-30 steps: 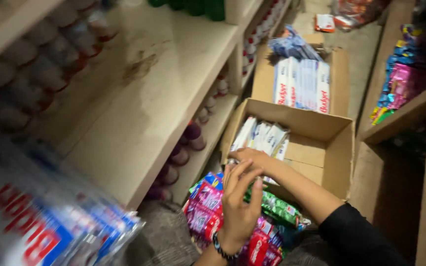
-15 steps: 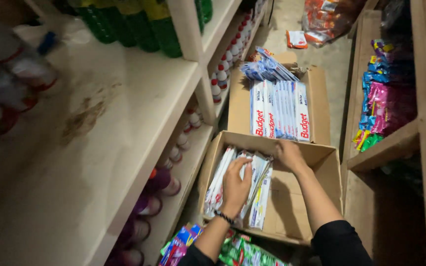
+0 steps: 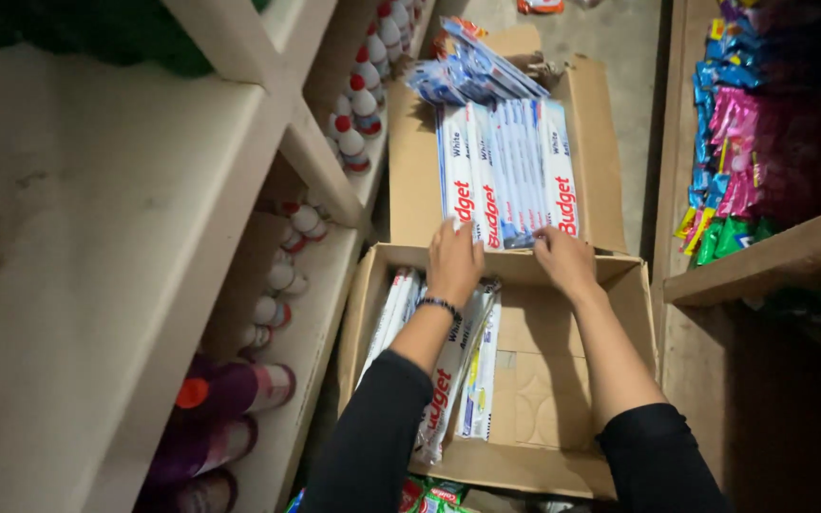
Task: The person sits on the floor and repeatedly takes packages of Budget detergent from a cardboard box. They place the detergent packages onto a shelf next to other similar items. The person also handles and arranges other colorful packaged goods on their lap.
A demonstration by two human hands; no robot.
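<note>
Dim shop aisle between pale wooden shelving [image 3: 268, 142] on the left, stocked with red-capped white bottles [image 3: 353, 104], and a darker shelf [image 3: 772, 256] on the right piled with bright sachets [image 3: 734, 161]. On the floor, two open cardboard boxes: far box [image 3: 601, 142] topped with a stack of white toothbrush packs [image 3: 510, 161], near box [image 3: 572, 380] with a few more packs [image 3: 467, 370] standing along its left side. Left hand [image 3: 453, 261] and right hand [image 3: 565, 258] side by side at the stack's near edge, fingers curled onto the lowest packs, grip itself hidden from above.
</note>
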